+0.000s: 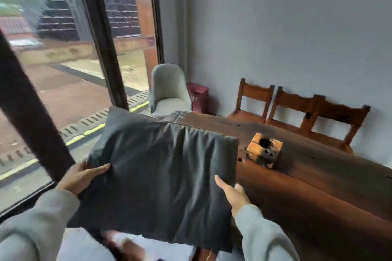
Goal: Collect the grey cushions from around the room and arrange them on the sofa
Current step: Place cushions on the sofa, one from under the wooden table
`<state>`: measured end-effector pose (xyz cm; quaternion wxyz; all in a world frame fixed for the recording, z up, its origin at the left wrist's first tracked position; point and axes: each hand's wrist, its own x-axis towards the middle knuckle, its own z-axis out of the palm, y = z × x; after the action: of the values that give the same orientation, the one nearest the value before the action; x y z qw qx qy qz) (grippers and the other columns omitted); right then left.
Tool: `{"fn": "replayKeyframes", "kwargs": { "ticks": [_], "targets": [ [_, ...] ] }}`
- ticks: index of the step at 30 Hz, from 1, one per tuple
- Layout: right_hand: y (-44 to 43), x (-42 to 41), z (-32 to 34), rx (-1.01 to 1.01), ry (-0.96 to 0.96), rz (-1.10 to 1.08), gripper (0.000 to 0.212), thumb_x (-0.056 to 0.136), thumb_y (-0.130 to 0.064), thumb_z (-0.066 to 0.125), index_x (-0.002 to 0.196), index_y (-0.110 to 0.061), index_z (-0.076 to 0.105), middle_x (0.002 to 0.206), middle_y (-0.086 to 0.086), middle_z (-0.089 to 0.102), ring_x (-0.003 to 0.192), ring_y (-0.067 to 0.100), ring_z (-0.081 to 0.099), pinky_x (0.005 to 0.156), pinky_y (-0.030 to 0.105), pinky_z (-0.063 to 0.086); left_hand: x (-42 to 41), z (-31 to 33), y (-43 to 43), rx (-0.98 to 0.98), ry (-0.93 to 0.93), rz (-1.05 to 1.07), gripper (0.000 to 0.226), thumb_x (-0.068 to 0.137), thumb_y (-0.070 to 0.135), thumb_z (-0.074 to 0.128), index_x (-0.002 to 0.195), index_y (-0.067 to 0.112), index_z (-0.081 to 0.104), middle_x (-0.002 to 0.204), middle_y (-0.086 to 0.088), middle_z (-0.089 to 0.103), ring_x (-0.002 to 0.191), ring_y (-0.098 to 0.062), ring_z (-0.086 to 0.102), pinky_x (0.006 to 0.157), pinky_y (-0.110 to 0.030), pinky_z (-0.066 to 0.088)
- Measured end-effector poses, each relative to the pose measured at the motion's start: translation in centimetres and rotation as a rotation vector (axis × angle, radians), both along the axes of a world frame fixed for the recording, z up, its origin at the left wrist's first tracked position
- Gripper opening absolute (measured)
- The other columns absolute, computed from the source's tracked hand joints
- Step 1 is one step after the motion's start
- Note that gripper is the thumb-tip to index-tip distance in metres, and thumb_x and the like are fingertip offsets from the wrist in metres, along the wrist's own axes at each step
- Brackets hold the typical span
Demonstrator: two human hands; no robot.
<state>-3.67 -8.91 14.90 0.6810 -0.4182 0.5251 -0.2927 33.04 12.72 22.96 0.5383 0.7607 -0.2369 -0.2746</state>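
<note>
Grey walls (286, 27) closed off the far side of the room, and a tall window (70, 59) with dark frames looked out on a paved yard to the left. Along the wall stood three wooden chairs (297, 110), pushed in behind a long dark wooden table (318, 176). On that table sat a scorched wooden block (264, 150) with a round hollow in its top; what lay inside the hollow was too dark to make out. Over in the corner, a pale upholstered chair (169, 89) faced the table's end, and just beside it a dark red box (198, 96) leaned at the wall, its contents hidden.

And up front, the grey cushion (161, 171) was off every surface, held out in the air between the window and the table's near edge, tilted with its far corner high. The left hand (83, 176) gripped the cushion's left edge, thumb laid over the top face and fingers curled beneath. The right hand (232, 194) pressed against the right edge, palm to the fabric, thumb pointing up, fingers tucked behind and out of sight. Both arms came in from below, bent, in light grey sleeves (42, 218)
</note>
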Motion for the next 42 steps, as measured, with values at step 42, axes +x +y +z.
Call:
{"fn": "replayKeyframes", "kwargs": {
  "ticks": [42],
  "targets": [
    [72.1,95.4,-3.2,-0.163,-0.109,1.02,0.092,0.067,-0.002,0.096,0.144,-0.021,0.051,0.13,0.008,0.073,0.116,0.034,0.073,0.105,0.057,0.056,57.8,-7.5,94.9,-0.122,0.228,1.137,0.058,0.085,-0.011,0.067,0.131,0.02,0.052,0.122,-0.015,0.064,0.111,-0.036,0.065,0.1,-0.055,0.052]
  ]
}}
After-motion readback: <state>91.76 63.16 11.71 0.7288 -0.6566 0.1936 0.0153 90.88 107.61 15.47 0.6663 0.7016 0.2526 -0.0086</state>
